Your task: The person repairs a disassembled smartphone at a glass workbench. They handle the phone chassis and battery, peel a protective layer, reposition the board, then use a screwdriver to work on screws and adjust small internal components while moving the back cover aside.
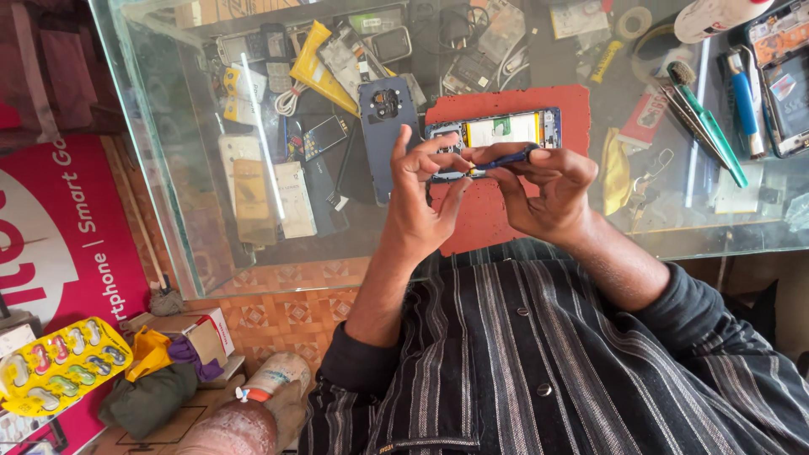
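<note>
The head camera looks down on a glass counter (211, 253) whose top shows a shelf of clutter beneath: old handsets, cables, a yellow tube (318, 72) and loose phone parts. On the glass lies one red mat (484, 215). Below the counter edge the floor is orange patterned tile (278, 316), and a pink printed banner (59, 227) stands against the counter's side. On the floor sit one small cardboard box (206, 333), one yellow blister tray (59, 366) and a bundle of dark and yellow cloth (147, 383).

One opened phone (506, 131), its back removed and its battery and board showing, lies across the red mat. One dark blue back cover (386, 135) with a round camera hole lies just beside it, off the mat's edge. The left hand (421, 198) pinches narrowly at the phone's near end, thumb and forefinger nearly closed there; what they hold is too small to tell. The right hand (543, 190) grips a small blue-handled tool (506, 158), its tip pointing toward the left fingers at the phone's edge.

Further along the glass lie one pair of tweezers (687, 118), one green-handled brush (712, 126), one blue tool (744, 101), one tape roll (634, 21) and a second opened phone (788, 84) at the frame's edge.
</note>
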{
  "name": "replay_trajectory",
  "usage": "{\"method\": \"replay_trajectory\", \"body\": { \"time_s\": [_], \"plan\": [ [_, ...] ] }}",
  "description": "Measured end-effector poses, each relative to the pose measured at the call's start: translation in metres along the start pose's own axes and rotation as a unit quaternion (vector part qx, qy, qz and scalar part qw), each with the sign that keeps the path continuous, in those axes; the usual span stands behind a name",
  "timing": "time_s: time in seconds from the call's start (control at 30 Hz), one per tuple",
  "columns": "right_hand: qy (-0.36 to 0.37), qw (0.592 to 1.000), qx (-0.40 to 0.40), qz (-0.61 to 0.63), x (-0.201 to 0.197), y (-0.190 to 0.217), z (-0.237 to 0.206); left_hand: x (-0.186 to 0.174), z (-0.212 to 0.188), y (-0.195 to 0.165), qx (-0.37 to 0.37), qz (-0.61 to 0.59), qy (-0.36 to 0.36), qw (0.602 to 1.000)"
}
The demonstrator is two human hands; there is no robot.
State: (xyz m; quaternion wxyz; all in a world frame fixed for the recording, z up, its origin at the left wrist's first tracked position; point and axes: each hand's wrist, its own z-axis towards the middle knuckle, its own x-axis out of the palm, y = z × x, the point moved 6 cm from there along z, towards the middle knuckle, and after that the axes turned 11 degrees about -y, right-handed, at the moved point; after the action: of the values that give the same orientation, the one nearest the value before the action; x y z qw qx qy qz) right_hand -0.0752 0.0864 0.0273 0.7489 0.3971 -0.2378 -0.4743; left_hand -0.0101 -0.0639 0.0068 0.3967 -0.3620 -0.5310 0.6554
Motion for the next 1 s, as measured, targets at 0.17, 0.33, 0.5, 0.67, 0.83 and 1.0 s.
{"method": "replay_trajectory", "body": {
  "time_s": [0.17, 0.33, 0.5, 0.67, 0.83, 1.0],
  "plan": [
    [-0.020, 0.997, 0.017, -0.072, -0.024, 0.004, -0.014, 0.026, 0.003, -0.012, 0.136, 0.098, 0.041, 0.985],
    [-0.113, 0.922, -0.077, -0.363, -0.104, 0.008, -0.009, 0.051, 0.006, -0.032, 0.174, 0.142, 0.098, 0.970],
    [-0.251, 0.931, 0.037, -0.263, -0.186, -0.002, -0.033, 0.034, 0.018, -0.036, 0.175, 0.151, 0.022, 0.973],
    [-0.299, 0.922, 0.124, -0.212, -0.222, -0.028, -0.061, -0.016, 0.018, -0.020, 0.091, 0.148, -0.053, 0.983],
    [-0.336, 0.919, 0.119, -0.166, -0.235, -0.035, -0.061, -0.065, 0.016, -0.019, 0.126, 0.169, -0.121, 0.970],
    [-0.355, 0.915, 0.080, -0.172, -0.259, -0.032, -0.053, -0.088, 0.011, -0.021, 0.156, 0.230, -0.148, 0.949]
  ]
}}
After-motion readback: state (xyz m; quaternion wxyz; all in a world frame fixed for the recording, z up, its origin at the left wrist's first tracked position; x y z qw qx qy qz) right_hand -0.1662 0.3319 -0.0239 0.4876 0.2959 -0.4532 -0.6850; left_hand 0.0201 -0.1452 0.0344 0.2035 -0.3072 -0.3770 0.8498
